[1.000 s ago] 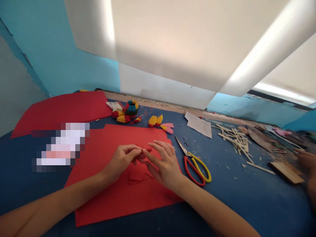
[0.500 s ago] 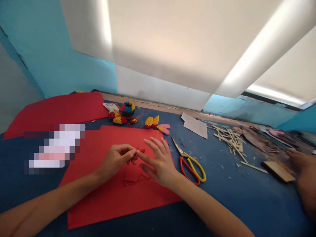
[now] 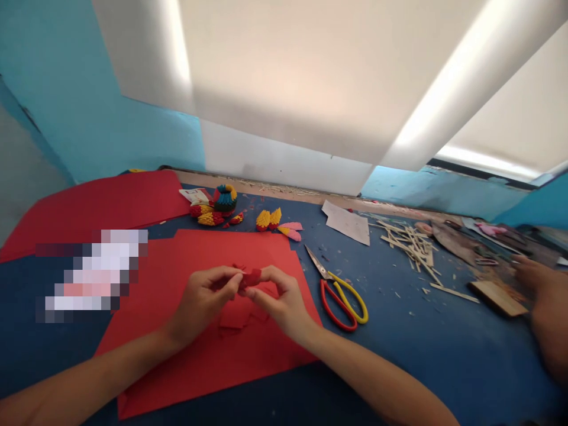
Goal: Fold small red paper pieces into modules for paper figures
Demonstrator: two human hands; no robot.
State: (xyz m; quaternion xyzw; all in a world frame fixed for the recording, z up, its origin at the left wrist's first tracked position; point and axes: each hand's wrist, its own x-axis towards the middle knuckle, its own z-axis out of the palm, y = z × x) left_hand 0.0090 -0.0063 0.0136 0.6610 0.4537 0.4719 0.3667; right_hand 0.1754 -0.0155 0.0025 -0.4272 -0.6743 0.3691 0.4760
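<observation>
Between my two hands is a small piece of red paper (image 3: 254, 276), held up over a large red paper sheet (image 3: 177, 367). My left hand (image 3: 208, 296) pinches its left side with thumb and forefinger. On the other side, my right hand (image 3: 284, 302) has its thumb and forefinger closed on the right part of the piece. Several small red paper pieces (image 3: 233, 319) lie on the sheet just below my hands. To the right of my right hand rest scissors (image 3: 339, 296) with one red and one yellow handle, blades pointing away.
Folded-paper pieces in yellow and red (image 3: 268, 220) and a multicoloured paper ring (image 3: 225, 198) stand at the back. Thin wooden sticks (image 3: 410, 245) and a wooden block (image 3: 499, 297) lie right, near another person's hand (image 3: 532, 278). More red paper (image 3: 102, 201) lies back left.
My right hand, spread with fingers raised before, has closed its thumb and forefinger on the small red paper. My left hand keeps its pinch. The view has shifted slightly.
</observation>
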